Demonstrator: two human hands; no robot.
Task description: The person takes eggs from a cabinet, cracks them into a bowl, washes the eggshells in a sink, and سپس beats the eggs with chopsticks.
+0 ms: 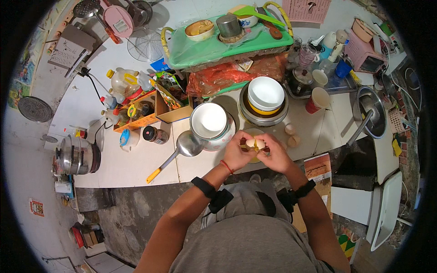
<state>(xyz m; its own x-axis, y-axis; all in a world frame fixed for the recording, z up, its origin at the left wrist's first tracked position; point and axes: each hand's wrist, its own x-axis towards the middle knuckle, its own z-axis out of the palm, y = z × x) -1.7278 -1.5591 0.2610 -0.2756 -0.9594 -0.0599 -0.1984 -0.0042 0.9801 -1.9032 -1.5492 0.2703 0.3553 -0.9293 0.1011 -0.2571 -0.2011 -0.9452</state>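
Over a bowl (253,131) near the counter's front edge, my left hand (236,152) and my right hand (277,155) hold a cracked egg (255,143) between their fingers. Its shell is parted in the middle, and yellow yolk shows in the gap. The hands hide much of the bowl below. Right of the bowl lie empty-looking eggshells (293,140). Left of my left hand, a white enamel bowl (209,120) stands on a pink-patterned dish (218,145). A steel ladle with a yellow handle (189,143) lies beside them.
Behind the hands, white bowls (266,92) are stacked in a metal basin (244,112). A red paper cup (317,100) stands to the right, near a steel pan (370,117). Leftward are a dark-lidded jar (155,134) and a condiment box (136,125). A green tray (205,54) stands behind.
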